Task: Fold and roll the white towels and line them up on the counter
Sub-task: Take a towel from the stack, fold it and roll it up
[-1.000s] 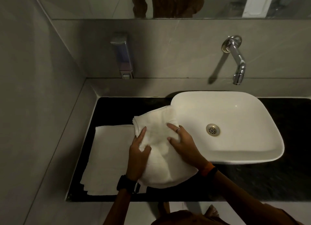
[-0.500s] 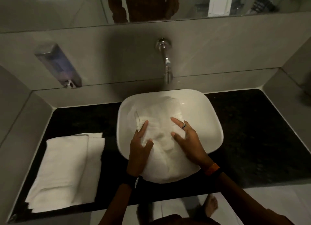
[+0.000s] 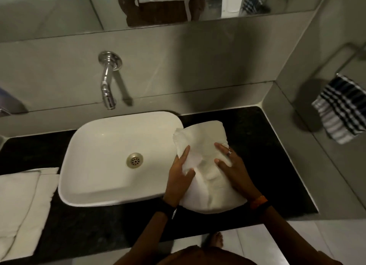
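A rolled white towel (image 3: 206,146) is held over the black counter (image 3: 277,165), just right of the white basin (image 3: 111,146). My left hand (image 3: 179,177) grips the roll's left side, thumb on top. My right hand (image 3: 233,171), a ring on one finger, clasps its right side. The roll's near end bulges toward me between my wrists. A stack of flat folded white towels (image 3: 21,209) lies on the counter at the far left, left of the basin.
A chrome wall tap (image 3: 107,86) hangs above the basin, whose drain (image 3: 135,160) shows. A striped dark-and-white cloth (image 3: 342,110) hangs on a rail on the right wall. A mirror (image 3: 158,5) runs along the top. The counter's front edge is near my body.
Both hands have carried the rolled towel from the counter left of the basin, across the basin, to the counter on its right. The flat stack stayed in place.
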